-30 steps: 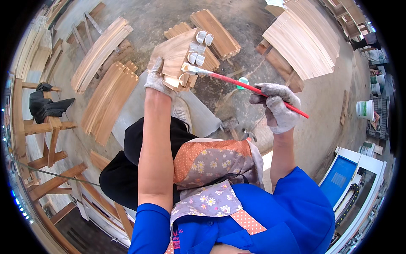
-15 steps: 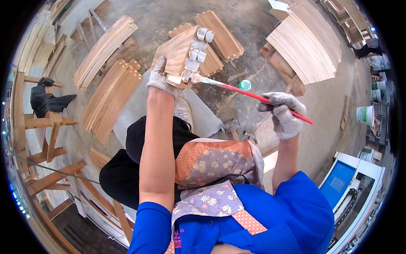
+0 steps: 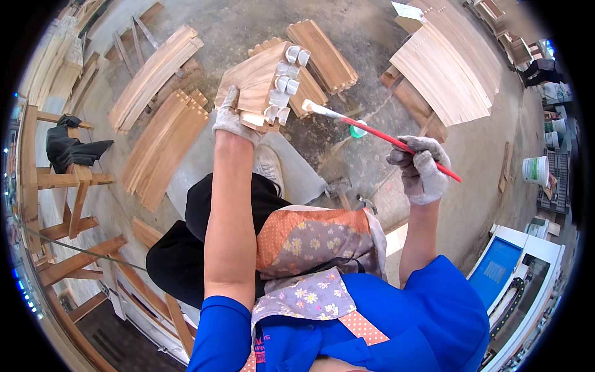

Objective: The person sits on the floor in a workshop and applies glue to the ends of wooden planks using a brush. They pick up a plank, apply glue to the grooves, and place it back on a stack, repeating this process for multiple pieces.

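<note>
A: State the hand positions.

B: The left hand [image 3: 230, 118], gloved, is clamped on the near end of a wooden panel [image 3: 257, 80], which it holds up over the floor, far from the body. The right hand [image 3: 423, 168], also gloved, is closed around the handle of a brush [image 3: 384, 135].

A: Orientation of the brush?

B: Its long axis runs from lower right to upper left. The pale bristle tip points left, toward the panel, and sits just beside the panel's right edge. The red handle passes through the fist and sticks out on the right.

A: And the panel?

B: Its long axis runs away from the person, tilted to the right. White joint ends line its right edge; whether that white is glue cannot be told.

A: Containers?

B: A small green cup [image 3: 357, 131] stands on the floor behind the brush handle; its contents are hidden. A white bucket [image 3: 535, 170] stands far right; its contents are unclear.

A: Surroundings?

B: Stacks of wooden slats [image 3: 162, 139] lie left. More panels [image 3: 443, 68] lie far right, bent and partly cut off by the picture's rim.
</note>
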Available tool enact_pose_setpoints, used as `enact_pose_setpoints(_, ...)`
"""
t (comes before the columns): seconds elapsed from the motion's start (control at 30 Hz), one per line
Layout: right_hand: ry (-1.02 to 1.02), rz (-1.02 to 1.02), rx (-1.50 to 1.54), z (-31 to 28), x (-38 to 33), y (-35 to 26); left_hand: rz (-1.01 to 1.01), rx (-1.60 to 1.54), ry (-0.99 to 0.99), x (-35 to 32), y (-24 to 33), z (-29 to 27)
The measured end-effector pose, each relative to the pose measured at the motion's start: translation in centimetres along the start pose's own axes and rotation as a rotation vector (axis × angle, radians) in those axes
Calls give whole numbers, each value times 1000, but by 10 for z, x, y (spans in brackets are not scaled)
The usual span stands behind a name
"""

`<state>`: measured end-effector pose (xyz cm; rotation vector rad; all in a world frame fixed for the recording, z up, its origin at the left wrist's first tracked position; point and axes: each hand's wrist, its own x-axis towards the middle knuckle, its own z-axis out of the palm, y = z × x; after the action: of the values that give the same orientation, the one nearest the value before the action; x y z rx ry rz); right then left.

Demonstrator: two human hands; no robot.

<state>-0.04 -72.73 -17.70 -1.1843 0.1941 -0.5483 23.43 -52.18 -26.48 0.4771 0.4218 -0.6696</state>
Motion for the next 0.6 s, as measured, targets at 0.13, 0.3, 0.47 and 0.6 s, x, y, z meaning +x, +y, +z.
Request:
enact_pose_setpoints(0.13, -97, -22, -24, 13, 3, 6, -50, -35, -38, -6, 3, 1)
enact_pose_setpoints(0.3, -6, -24, 140, -3, 5, -1, 45, 64, -41, -4, 2, 1)
enact_pose_setpoints(0.47, -65, -73, -71, 12, 14, 6, 15, 98, 23, -15, 1, 4)
enact_pose_setpoints(0.6, 31, -41, 92, 1, 11, -4, 11, 102, 0, -14, 3, 1)
